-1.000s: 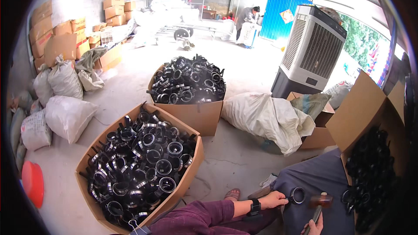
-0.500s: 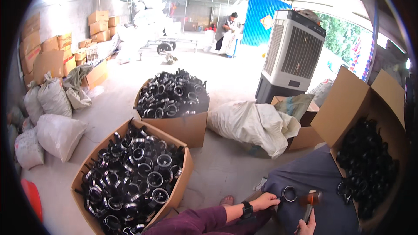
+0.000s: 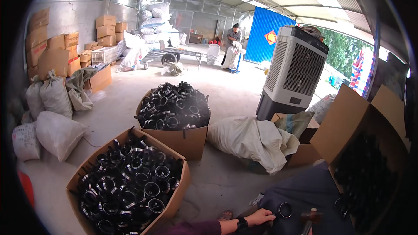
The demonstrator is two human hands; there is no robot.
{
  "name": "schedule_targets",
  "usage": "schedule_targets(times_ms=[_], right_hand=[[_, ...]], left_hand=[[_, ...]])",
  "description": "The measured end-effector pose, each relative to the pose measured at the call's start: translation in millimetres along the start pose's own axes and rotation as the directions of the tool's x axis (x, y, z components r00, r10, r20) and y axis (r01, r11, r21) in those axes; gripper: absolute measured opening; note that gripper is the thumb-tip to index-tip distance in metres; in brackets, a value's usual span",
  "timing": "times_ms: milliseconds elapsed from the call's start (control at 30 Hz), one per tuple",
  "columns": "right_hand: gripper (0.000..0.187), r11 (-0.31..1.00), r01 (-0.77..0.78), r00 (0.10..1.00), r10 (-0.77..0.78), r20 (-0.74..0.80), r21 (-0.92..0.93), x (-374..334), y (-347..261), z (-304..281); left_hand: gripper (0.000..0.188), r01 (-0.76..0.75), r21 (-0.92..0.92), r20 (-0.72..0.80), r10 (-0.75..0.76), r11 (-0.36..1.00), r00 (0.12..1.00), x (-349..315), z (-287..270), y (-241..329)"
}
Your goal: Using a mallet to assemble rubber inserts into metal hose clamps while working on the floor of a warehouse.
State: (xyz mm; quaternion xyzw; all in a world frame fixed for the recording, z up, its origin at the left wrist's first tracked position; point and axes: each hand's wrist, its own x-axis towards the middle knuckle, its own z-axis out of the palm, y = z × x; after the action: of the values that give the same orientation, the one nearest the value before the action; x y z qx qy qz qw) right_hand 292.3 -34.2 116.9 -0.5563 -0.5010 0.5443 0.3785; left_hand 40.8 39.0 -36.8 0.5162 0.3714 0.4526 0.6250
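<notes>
At the lower right, my left hand is closed with its fingertips pinched on the edge of a black ring-shaped part with a shiny rim. The part rests on a dark cloth-covered work surface. Just right of the ring is a hammer, its head smeared by motion. My right hand grips the hammer's handle, with only a sliver of it showing at the lower edge. Another dark ring part lies farther right, at the mouth of a tilted carton of dark parts.
Two open cartons heaped with black ring parts stand left, a nearer carton and a farther carton. A white woven sack lies beyond the cloth. An air cooler stands behind it. In the background a person handles a sack.
The view has tilted up, so my hands and the cloth sit lower in the picture. My right hand has mostly slipped past the lower edge. The left hand keeps its pinch beside the ring.
</notes>
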Motion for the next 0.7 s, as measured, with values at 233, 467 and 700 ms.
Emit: schedule_targets(times_ms=[233, 467, 700], right_hand=[[0.055, 0.999, -0.001, 1.000, 0.001, -0.002, -0.040, -1, 1, -1], [0.055, 1.000, 0.010, 1.000, -0.011, -0.018, -0.028, -5, 1, 2], [0.054, 1.000, 0.006, 1.000, -0.005, -0.028, 0.008, -1, 3, 0]], left_hand=[[0.027, -0.001, -0.014, 0.020, 0.001, 1.000, 1.000, -2, -1, 5], [0.030, -0.060, -0.048, -0.056, 0.057, 0.997, 0.997, -2, 9, -4], [0.027, -0.015, -0.070, -0.025, 0.013, 0.997, 1.000, -8, 5, 11]])
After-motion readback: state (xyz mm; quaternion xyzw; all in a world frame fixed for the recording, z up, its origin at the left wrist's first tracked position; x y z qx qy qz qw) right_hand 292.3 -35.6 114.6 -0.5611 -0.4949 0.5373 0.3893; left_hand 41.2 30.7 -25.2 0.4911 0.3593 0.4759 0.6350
